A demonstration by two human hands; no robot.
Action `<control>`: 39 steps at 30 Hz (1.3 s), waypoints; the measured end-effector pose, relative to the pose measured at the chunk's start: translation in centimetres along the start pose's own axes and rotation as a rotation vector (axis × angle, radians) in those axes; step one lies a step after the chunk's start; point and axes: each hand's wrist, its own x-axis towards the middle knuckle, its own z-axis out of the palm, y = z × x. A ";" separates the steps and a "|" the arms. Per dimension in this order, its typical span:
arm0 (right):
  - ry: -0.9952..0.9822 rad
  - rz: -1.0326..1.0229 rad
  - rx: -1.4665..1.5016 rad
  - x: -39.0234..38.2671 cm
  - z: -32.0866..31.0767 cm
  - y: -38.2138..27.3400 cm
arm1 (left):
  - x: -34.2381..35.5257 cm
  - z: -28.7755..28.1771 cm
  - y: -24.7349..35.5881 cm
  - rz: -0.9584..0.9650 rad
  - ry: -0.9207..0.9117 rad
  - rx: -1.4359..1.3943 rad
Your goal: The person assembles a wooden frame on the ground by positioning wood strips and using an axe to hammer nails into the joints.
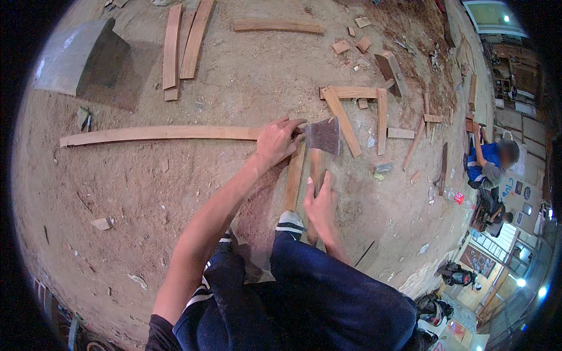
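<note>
From where I stand, the person's left hand [275, 142] is partly curled, fingers bent over the right-hand end of a long plank [158, 133] that runs along the dirt floor [205, 175], well out to that hand's left. I can't tell whether those fingers also grip the shorter wooden strip [294, 181], which slants from just beneath them back to a foot in a striped shoe [289, 222]. The right hand [322, 205], nearer the body, is closed around the handle of a hatchet [324, 136]; its dark, broad head sits beyond that fist, just beside the left fingertips, though whether it touches the wood I can't make out. Beyond and right of both hands, a long strip [357, 92] lies with two slanting pieces [341, 120] [381, 123] at its ends, and small offcuts [341, 46] are scattered farther off. Well ahead of the left hand lie a bundle of strips [171, 47] and, out to its left, a grey metal sheet [76, 55] bent at an angle. Far to the right of the right hand, a co-worker in blue [477, 167] sits low.
</note>
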 end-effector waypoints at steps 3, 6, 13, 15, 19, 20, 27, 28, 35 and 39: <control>0.117 -0.002 -0.011 -0.5 0.3 0.8 | 0.1 -0.1 -0.3 0.064 0.015 -0.027; 0.173 -0.039 0.188 -1.3 -0.3 1.3 | 0.3 0.0 -0.1 0.099 -0.013 -0.032; 0.085 0.047 0.148 -2.1 -1.4 0.9 | -0.1 -0.8 -0.8 0.120 -0.074 -0.064; 0.080 0.002 0.028 -1.9 -1.1 1.4 | 0.4 -0.8 -1.4 0.207 -0.122 -0.021; 0.097 -0.070 0.045 -1.7 -0.7 1.8 | 0.7 -0.8 -1.0 0.187 -0.138 -0.019; 0.120 -0.097 0.050 -1.5 -0.3 2.3 | 0.9 -0.7 -0.9 0.154 -0.155 -0.017; 0.127 -0.102 0.117 -1.7 0.1 3.4 | 1.2 -0.2 0.4 0.033 -0.236 0.190; 0.128 -0.097 0.123 -1.9 0.2 3.5 | 1.3 -0.2 0.6 0.035 -0.243 0.192; 0.157 0.044 0.094 -3.9 -1.5 4.6 | 3.6 -2.8 3.6 -0.177 -0.611 0.288; 0.215 0.013 0.188 -5.2 -0.3 5.9 | 1.2 -6.5 0.6 -0.374 -0.556 0.073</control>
